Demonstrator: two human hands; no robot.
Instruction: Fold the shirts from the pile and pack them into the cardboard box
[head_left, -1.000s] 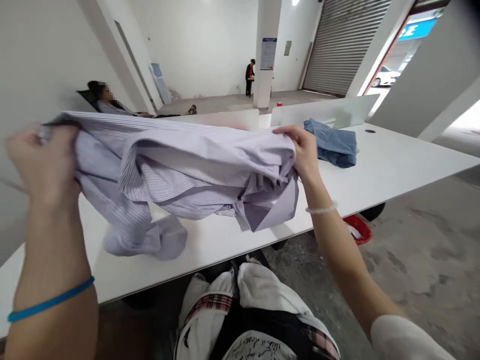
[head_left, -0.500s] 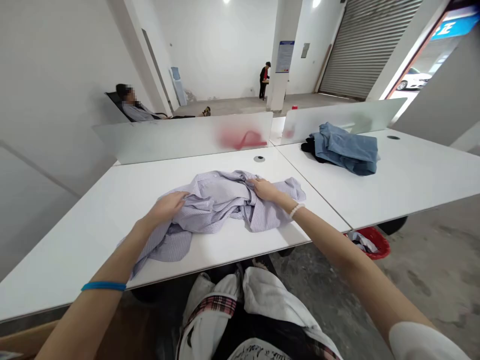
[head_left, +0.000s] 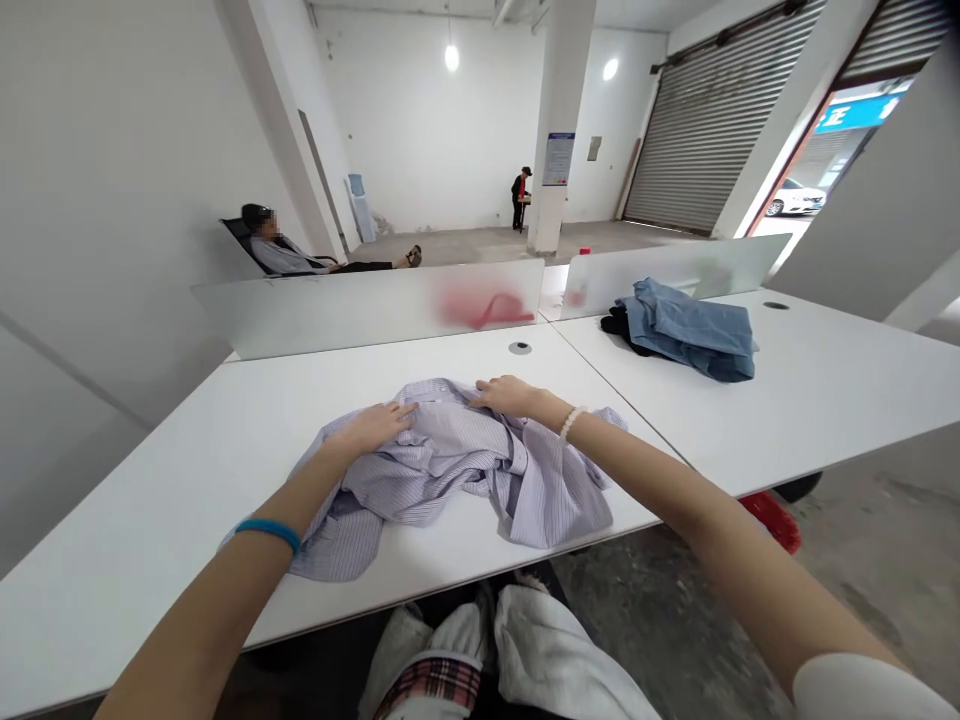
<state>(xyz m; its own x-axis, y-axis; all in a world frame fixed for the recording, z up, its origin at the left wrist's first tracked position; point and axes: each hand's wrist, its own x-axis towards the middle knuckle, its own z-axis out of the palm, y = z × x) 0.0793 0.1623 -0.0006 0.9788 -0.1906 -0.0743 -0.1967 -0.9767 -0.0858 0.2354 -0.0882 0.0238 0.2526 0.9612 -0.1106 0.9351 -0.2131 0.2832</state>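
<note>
A crumpled shirt [head_left: 465, 445] with thin purple and white stripes lies spread on the white desk in front of me. My left hand [head_left: 379, 425] rests on the shirt's upper left part, fingers stretched out over the cloth. Near the collar, at the shirt's far edge, is my right hand [head_left: 514, 397], its fingers apart and touching the fabric. One sleeve trails toward my left forearm and is partly hidden under it. The other side of the shirt hangs down toward the desk's front edge, partly covered by my right forearm.
Folded blue denim [head_left: 686, 330] lies on the right-hand desk, with a black item [head_left: 619, 325] beside it. Frosted dividers [head_left: 360, 305] stand along the back. A red basket [head_left: 772, 520] is on the floor at right. One person [head_left: 289, 255] reclines beyond the divider; another [head_left: 521, 198] stands farther off.
Both hands have come closer together, the left moving right along the shirt and the right moving left toward the collar. The shirt's right part now spreads lower. My view has tilted up slightly.
</note>
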